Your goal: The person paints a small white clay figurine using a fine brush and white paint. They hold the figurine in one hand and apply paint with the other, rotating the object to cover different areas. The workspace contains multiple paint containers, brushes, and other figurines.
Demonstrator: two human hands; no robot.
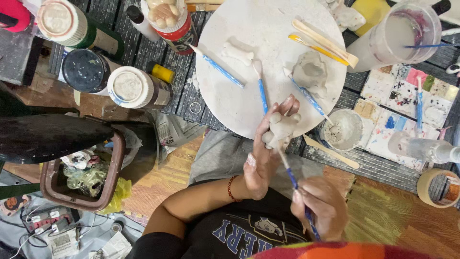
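Presently left hand (261,160) fingers clamped on grey clay figure (280,128), held above lap, just off round board (268,24) edge; right hand (320,206) pinches blue tool (293,180), shaft running up-left, tip touching figure's underside

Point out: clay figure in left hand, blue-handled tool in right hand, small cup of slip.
clay figure (280,128), head view, middle of its body
blue-handled tool (291,175), head view, shaft between the hands
small cup of slip (357,125), head view, right rim
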